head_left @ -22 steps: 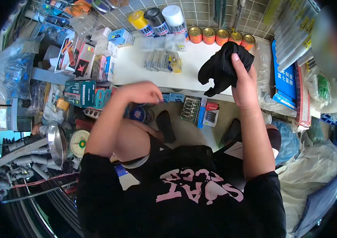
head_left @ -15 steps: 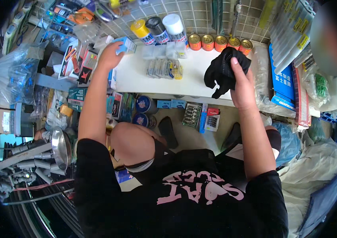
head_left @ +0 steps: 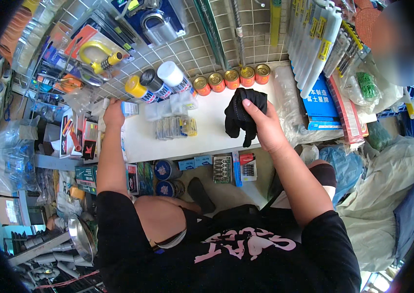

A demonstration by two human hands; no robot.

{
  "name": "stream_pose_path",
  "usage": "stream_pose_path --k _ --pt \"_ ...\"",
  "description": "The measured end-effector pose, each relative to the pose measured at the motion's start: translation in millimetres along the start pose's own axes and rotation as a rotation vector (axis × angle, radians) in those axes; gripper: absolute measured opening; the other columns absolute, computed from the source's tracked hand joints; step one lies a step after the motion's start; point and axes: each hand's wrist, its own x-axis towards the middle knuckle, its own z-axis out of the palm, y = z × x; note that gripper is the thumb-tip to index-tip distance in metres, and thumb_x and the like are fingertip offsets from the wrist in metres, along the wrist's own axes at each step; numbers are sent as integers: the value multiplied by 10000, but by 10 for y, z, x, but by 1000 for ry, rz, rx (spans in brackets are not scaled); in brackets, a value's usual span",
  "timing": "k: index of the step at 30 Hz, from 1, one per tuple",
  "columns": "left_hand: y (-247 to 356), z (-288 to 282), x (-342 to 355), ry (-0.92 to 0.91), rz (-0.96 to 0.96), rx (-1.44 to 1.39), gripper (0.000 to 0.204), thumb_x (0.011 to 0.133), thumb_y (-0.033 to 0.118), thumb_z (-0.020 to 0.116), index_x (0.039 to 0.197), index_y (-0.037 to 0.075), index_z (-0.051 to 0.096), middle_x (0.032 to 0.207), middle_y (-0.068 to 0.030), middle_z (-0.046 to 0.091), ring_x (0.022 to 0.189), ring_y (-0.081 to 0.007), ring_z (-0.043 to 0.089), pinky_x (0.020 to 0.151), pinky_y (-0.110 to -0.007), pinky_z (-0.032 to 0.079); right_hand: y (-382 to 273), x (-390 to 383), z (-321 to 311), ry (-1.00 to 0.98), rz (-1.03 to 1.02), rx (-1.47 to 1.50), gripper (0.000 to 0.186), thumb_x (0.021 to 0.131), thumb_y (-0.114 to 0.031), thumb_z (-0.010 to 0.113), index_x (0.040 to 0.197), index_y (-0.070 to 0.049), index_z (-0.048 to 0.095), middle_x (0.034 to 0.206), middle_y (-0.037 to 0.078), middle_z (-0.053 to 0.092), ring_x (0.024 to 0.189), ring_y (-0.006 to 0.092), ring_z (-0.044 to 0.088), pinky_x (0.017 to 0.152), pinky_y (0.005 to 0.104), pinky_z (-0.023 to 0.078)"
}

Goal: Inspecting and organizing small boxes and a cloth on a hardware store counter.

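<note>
My right hand (head_left: 264,122) grips a bunched black cloth (head_left: 242,112) with a dotted seam, thumb on top, above the right part of the white shelf (head_left: 207,134). Loose ends hang below it. My left hand (head_left: 113,115) reaches to the shelf's far left, beside a small blue-and-white box (head_left: 130,109) and next to a white box (head_left: 100,106). Its fingers point away and are mostly hidden, so any hold cannot be made out. Between the hands lie small clear plastic cases (head_left: 169,128) in a row, with clear packs (head_left: 170,107) behind them.
Spray cans (head_left: 171,74) and small orange tins (head_left: 232,79) line the shelf's back. A wire grid (head_left: 192,49) behind carries a padlock (head_left: 159,28) and tools. White tubes (head_left: 319,46) hang at right over a blue box (head_left: 320,105). Blue-lidded tins (head_left: 168,170) stand below.
The view has shifted, so the shelf sits lower and further left. My left hand was over the blue-and-white box and is now at its left side. My right hand still grips the black cloth.
</note>
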Motion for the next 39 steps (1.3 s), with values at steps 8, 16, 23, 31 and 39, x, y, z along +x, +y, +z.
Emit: stream_pose_path --k 8,16,23,31,39 --pt "388 -529 -722 23 22 -106 613 744 69 828 1322 139 639 1327 -86 635 1205 -327 633 954 -429 545 7 -17 7 -43 -33 -31 415 996 -349 715 1209 -3 630 1024 62 718 878 119 676 801 296 566" --pt "182 -970 -1596 88 221 -889 670 741 -16 811 1373 30 594 1255 -96 663 1169 -257 651 1013 -395 510 94 -118 25 -217 -35 83 498 1076 -449 531 1348 -32 552 1245 126 678 1129 209 661 1023 385 512" --pt "855 -1377 -2161 -148 308 -1696 781 709 -14 821 1434 3 531 1255 -116 676 1179 -225 648 1020 -362 510 60 -247 303 -418 -110 497 749 1077 -616 357 1572 -54 358 1500 157 538 1379 264 531 1180 419 396" --pt "1872 -1489 -2121 -290 720 -1584 729 673 89 920 1331 -21 626 1316 -94 583 1250 -225 570 1100 -357 407 189 -484 356 -619 -13 -93 796 991 -423 699 1604 -67 337 1474 126 528 1364 212 493 1170 376 374" --pt "2173 -776 -2014 -260 487 -1961 885 711 176 914 1485 39 508 1322 -90 576 1276 -241 562 1129 -371 405 441 -482 162 -458 330 170 560 989 -349 725 1388 2 550 1223 79 687 1111 171 657 997 362 527"
